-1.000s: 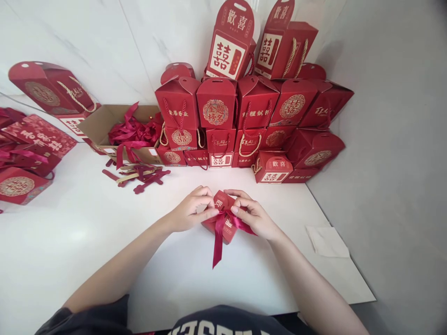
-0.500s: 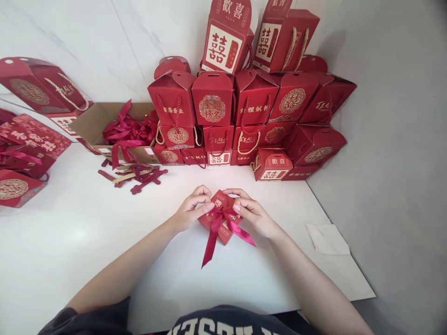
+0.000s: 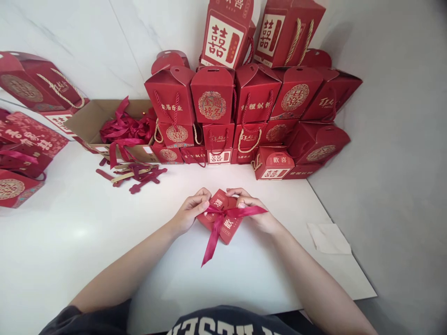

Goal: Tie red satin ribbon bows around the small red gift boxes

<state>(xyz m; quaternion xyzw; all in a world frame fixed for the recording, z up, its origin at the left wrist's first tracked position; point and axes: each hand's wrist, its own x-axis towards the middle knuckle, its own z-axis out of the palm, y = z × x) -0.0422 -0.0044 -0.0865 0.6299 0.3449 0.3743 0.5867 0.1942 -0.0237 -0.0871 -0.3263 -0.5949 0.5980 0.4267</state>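
Toward the far left, I see an open cardboard carton (image 3: 92, 121) of loose ribbons (image 3: 129, 129). Nearer, the left hand (image 3: 190, 211) seems to pinch the satin ribbon (image 3: 212, 242) (a bow being tightened, I judge) on the red gift box (image 3: 229, 227) between both hands. Rightward, the right hand (image 3: 263, 222) curls its fingers, on what I can't tell. Even pulling seems called for.

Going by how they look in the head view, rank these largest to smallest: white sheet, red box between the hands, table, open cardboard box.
1. Table
2. Open cardboard box
3. Ribboned red box
4. White sheet
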